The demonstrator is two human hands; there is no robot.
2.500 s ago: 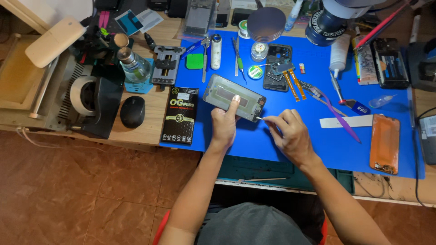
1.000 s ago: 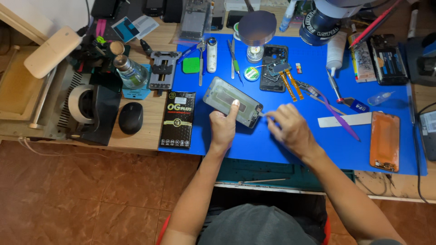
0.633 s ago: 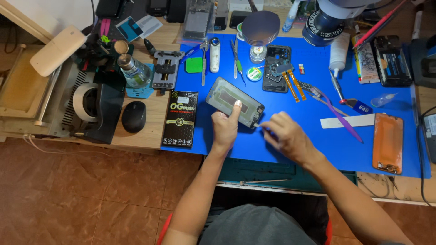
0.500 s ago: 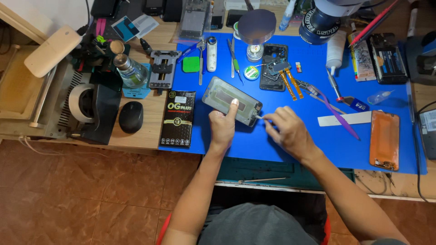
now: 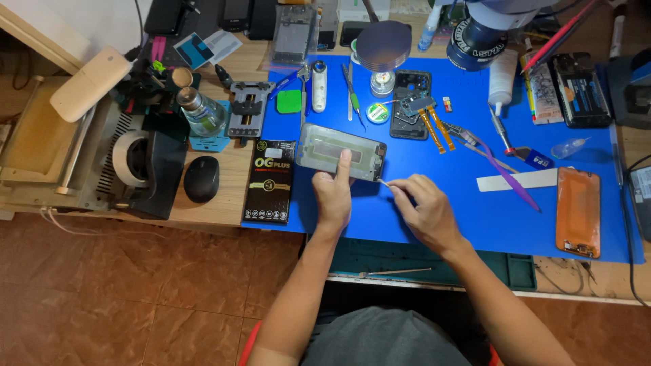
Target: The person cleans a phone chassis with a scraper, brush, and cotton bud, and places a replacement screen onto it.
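Left hand (image 5: 333, 195) is down on the phone frame (image 5: 341, 152), index finger stretched out and pressing flat on its near edge, the other fingers curled under, pinning rather than gripping. The frame is a grey-silver rectangle with a darker panel inside, lying slightly askew on the blue mat (image 5: 434, 217), just ahead of the left hand. Right hand (image 5: 422, 210) sits just right of it, fingertips pinched on a thin pale strip (image 5: 384, 182) at the frame's near right corner.

Against half a second ago, barely a change: finger on the same edge, the pinch at the same corner, the frame has not shifted.

Left of the left hand lies a black retail box (image 5: 270, 181), half on the mat and half on the wooden bench (image 5: 217, 210); beyond that a black mouse (image 5: 201, 179) and a tape dispenser (image 5: 139, 159). Ahead of the right hand, an opened phone body (image 5: 409, 105) with orange flex cables (image 5: 437, 129). Far right of the right hand, an orange-backed phone panel (image 5: 578, 212). Below the bench, reddish-brown floor tiles (image 5: 122, 298).
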